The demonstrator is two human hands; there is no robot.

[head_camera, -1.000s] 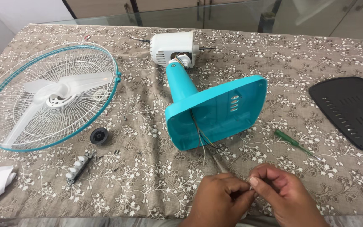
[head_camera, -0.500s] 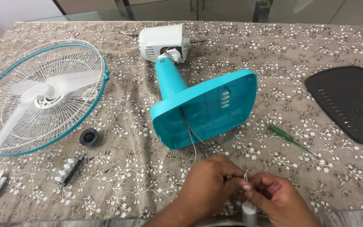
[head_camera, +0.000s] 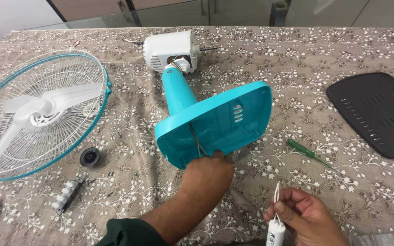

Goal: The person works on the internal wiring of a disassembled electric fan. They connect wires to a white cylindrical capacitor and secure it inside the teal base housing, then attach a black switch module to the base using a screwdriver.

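- At the bottom edge, the right hand (head_camera: 304,216) pinches the white leads of a small white capacitor (head_camera: 275,232), its body partly cut off.
- The left hand (head_camera: 208,173) reaches to the rim of the turquoise fan base (head_camera: 220,125), fingertips curled on grey wires (head_camera: 197,141); grip unclear.
- The base's hollow underside holds only those wires.

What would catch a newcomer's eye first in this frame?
The turquoise fan base, lying on its side mid-table with the white motor behind it. The left hand touches its lower edge, while the right hand holds a small white capacitor near the bottom edge.
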